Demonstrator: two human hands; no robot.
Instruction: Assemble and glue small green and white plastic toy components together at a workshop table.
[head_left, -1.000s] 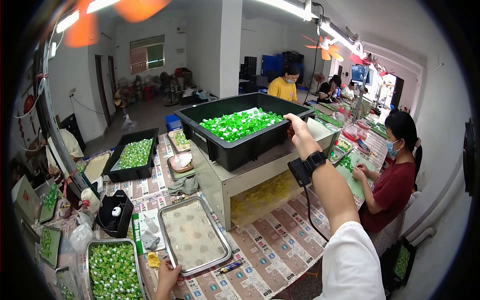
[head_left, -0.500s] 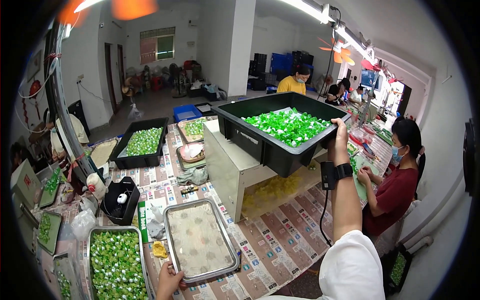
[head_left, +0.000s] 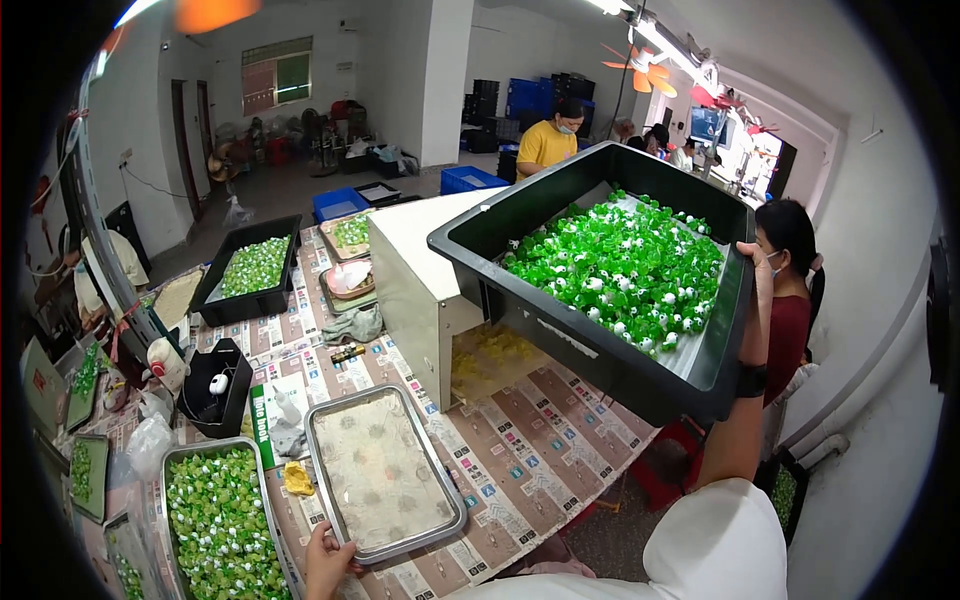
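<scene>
Raised over the right side of the table is a black plastic bin (head_left: 590, 352), tilted toward me. Many small green and white pieces (head_left: 625, 270) lie in it on a pale sheet. My right hand (head_left: 757, 300) is closed on its right rim, with part of the hand hidden by the bin wall. Lower down, my left hand (head_left: 328, 562) pinches the near left corner of a shallow metal tray (head_left: 452, 520) on the table. Only a stained, pale lining shows inside this tray. To its left stands a second metal tray (head_left: 164, 500), full of green and white pieces.
A pale box-like stand (head_left: 395, 285) rises behind the metal tray. Another black bin (head_left: 215, 310), a small black box (head_left: 215, 420), a notebook (head_left: 262, 425) and a yellow lump (head_left: 297, 478) lie leftward. A person in dark red (head_left: 790, 340) sits close at right.
The black bin has come off the stand's top, moving right and nearer, and now tips toward me. My left hand keeps its hold on the metal tray's corner. The view has shifted rightward.
</scene>
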